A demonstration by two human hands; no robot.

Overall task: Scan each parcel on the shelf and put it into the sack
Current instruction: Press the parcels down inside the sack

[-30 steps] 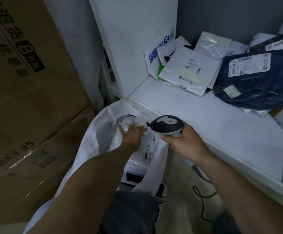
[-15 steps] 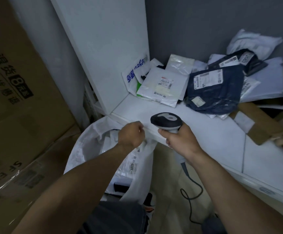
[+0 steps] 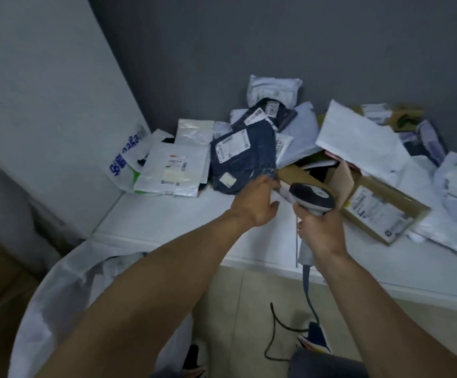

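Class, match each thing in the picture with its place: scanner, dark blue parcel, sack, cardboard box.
Things: 1 scanner; 2 dark blue parcel; 3 sack; 4 cardboard box.
Places: A below the front edge of the shelf; B gripped by the right hand; C on the shelf, right of the scanner; D on the shelf, by the left hand.
Pairs: 1-B; 2-D; 3-A; 4-C.

Dim indoor light, soft motion blur, wide-angle bending at edges

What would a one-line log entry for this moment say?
left hand: open, at dark blue parcel corner | right hand: grips scanner | sack: below shelf edge
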